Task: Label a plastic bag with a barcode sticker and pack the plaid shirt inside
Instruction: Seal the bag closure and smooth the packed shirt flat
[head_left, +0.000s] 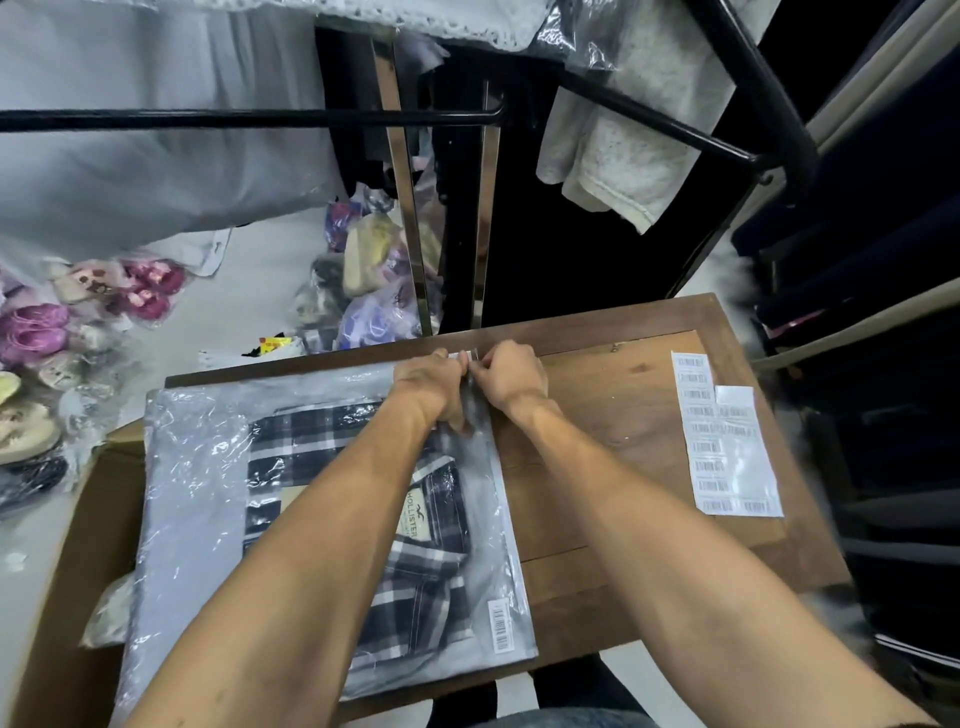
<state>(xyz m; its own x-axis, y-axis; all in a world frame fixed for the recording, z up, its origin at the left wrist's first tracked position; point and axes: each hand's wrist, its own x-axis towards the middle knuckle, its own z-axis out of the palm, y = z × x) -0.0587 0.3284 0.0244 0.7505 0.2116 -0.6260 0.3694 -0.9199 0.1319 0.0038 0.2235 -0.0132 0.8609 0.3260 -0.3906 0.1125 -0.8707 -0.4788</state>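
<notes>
The shirt (363, 499) lies inside the bag (197, 499) on the worktop (613, 415), sticker (501, 623) on its near corner. Left hand (428, 382) and right hand (511, 376) pinch the bag's far edge; a crooked seal could wrinkle or trap cloth. The neck label reads HOLLISTER; barcode sheets (727, 447) lie to the right, digits unreadable

1. Bare wood lies open on the brown wooden table (613, 415) between the clear plastic bag (197, 493) and the white sheets of barcode stickers (727, 447).
2. The bag covers the table's left half.
3. The black metal rack bars (649, 117) cross above the far edge.
</notes>
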